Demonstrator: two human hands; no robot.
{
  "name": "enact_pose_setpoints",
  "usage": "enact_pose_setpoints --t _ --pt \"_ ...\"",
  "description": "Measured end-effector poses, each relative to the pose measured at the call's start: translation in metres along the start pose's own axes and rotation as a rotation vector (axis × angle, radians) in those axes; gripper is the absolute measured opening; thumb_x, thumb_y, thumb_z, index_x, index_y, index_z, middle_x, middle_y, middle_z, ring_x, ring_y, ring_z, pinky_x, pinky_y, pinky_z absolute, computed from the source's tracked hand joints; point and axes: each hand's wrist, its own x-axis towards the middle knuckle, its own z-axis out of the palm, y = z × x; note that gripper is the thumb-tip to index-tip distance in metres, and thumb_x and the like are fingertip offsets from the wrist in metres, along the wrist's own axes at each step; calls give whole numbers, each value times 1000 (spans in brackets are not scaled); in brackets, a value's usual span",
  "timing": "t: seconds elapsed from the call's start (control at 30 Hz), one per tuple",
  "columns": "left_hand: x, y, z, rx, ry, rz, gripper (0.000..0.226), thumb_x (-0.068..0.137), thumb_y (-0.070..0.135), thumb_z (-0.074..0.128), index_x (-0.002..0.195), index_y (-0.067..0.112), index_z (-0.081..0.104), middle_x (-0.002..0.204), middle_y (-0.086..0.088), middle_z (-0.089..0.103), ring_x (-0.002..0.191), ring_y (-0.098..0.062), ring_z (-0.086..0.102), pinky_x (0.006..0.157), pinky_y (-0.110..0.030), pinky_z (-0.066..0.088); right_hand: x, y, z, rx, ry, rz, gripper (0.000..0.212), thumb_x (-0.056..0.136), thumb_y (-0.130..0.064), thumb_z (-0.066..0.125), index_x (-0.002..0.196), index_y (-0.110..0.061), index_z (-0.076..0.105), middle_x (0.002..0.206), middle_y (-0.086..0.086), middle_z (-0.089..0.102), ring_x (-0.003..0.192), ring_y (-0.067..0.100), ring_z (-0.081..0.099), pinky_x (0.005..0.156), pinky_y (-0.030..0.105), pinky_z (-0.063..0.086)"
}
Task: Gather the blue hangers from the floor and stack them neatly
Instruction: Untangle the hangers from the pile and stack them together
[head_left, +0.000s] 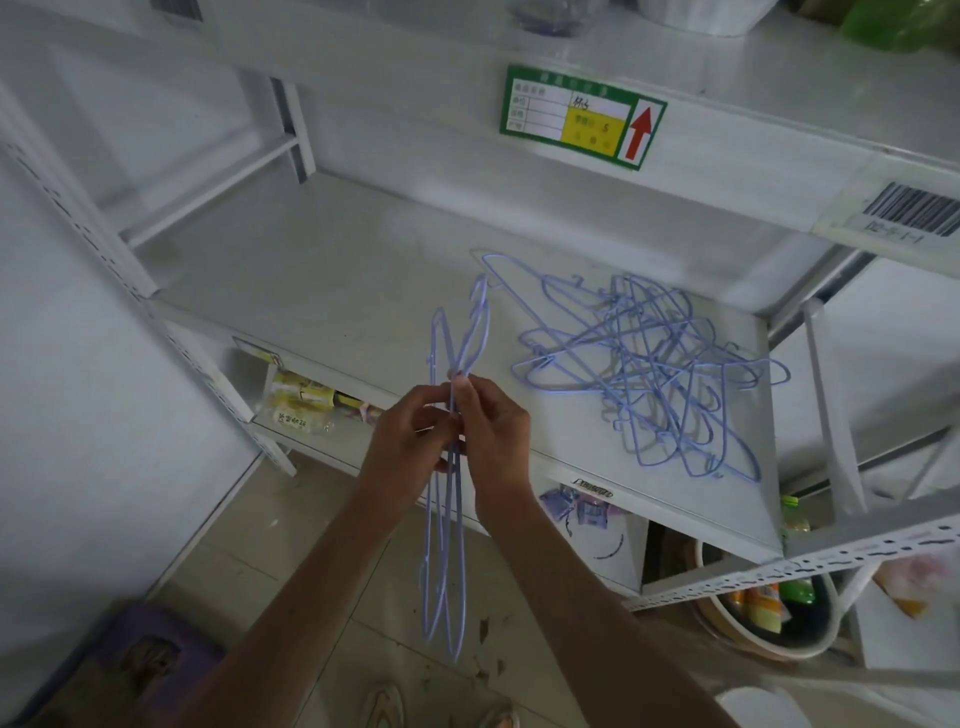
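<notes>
Sorting blue hangers at a storeroom shelf

At 6 o'clock, the left hand (415, 431) and right hand (493, 431) meet, fingers pinched around a small bundle of blue hangers (447, 519) held upright, apparently being aligned. Beyond, toward 2 o'clock, a tangled heap of hangers (660, 364) lies on the white shelf (337, 280). Next move likely calls for squaring hooks together, then freeing another from the tangle.

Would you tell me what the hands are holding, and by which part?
Both hands, left and right, pinch a few blue hangers near their necks, just below the hooks.
</notes>
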Motion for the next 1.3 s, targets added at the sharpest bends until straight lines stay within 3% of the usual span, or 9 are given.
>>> enact_pose_setpoints --t 0.1,0.23,0.37,0.5,0.63,0.77,0.9,1.1,1.3 --pt "-3 -3 -4 -55 -21 3 31 96 -1 59 105 27 70 76 -5 78 63 -23 77 55 -35 63 -4 0 5 131 10 84 17 101 -29 64 107 -15 70 98 15 76 87 42 72 72 61 59" --pt "-6 -7 -10 -95 -54 -29 31 94 -6 60 105 21 71 75 -8 78 64 -28 77 56 -32 62 -6 -7 7 216 -27 175 26 101 -28 64 124 -25 52 108 1 79 99 27 77 78 51 61" --pt "-6 -8 -13 -51 -76 -81 15 98 6 60 100 15 71 72 -12 76 57 -31 75 51 -34 61 -7 -11 11 125 -81 131 29 102 -22 62 130 -21 53 105 3 80 96 27 77 79 47 63" --pt "-1 -6 -20 -47 -152 -120 19 102 14 57 90 12 72 66 -10 74 54 -26 72 51 -31 59 -10 -13 9 43 -129 119 31 104 -12 57 134 -19 54 106 3 80 90 24 77 57 31 60" --pt "-1 -7 -29 -79 -239 -157 17 102 15 58 97 17 74 81 -9 80 68 -27 78 57 -28 61 -10 -15 0 60 -175 172 33 104 -6 49 134 -17 53 107 8 79 90 26 78 67 33 63" --pt "2 -8 -23 -140 -249 -266 27 105 21 53 104 5 74 82 -16 79 67 -30 76 56 -30 60 -12 -14 -11 148 -181 231 30 103 -9 48 131 -15 55 110 10 79 99 34 76 63 27 58" --pt "12 -11 -12 -136 -296 -278 29 105 20 51 103 4 75 78 -20 77 66 -30 76 57 -31 60 -11 -5 -24 169 -144 207 31 102 -11 48 133 -10 53 114 11 77 108 38 72 71 31 58" --pt "15 -8 15 -153 -418 -241 27 105 19 52 95 20 77 75 -19 77 61 -31 75 55 -31 60 2 1 -56 20 -19 124 35 92 -13 49 125 -14 60 99 16 78 95 29 75 93 45 60" --pt "36 2 40 -165 -433 -212 19 106 12 47 113 9 65 72 -18 74 49 -28 68 49 -31 56 20 11 -127 -8 65 286 29 104 -9 41 124 -7 62 98 18 79 87 29 76 81 42 57"
